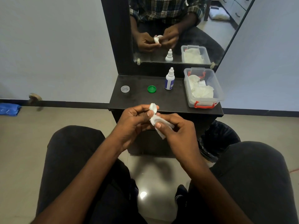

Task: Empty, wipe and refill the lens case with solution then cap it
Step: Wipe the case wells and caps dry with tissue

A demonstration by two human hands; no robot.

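My left hand (135, 121) grips a white lens case (153, 108) just in front of the black shelf's front edge, thumb on its side. My right hand (176, 128) pinches a white tissue (163, 126) and presses it against the lower well of the case. Both wells are uncapped. A green cap (151, 89) and a clear cap (125, 89) lie on the black shelf (174, 101). A white solution bottle (169, 79) with a blue label stands upright behind them, its cap on.
A clear plastic box (217, 88) with red clips holds crumpled tissues at the shelf's right end. A mirror (178, 29) rises behind the shelf. A bin with a black liner (218, 139) stands on the floor to the right. My knees flank the cabinet.
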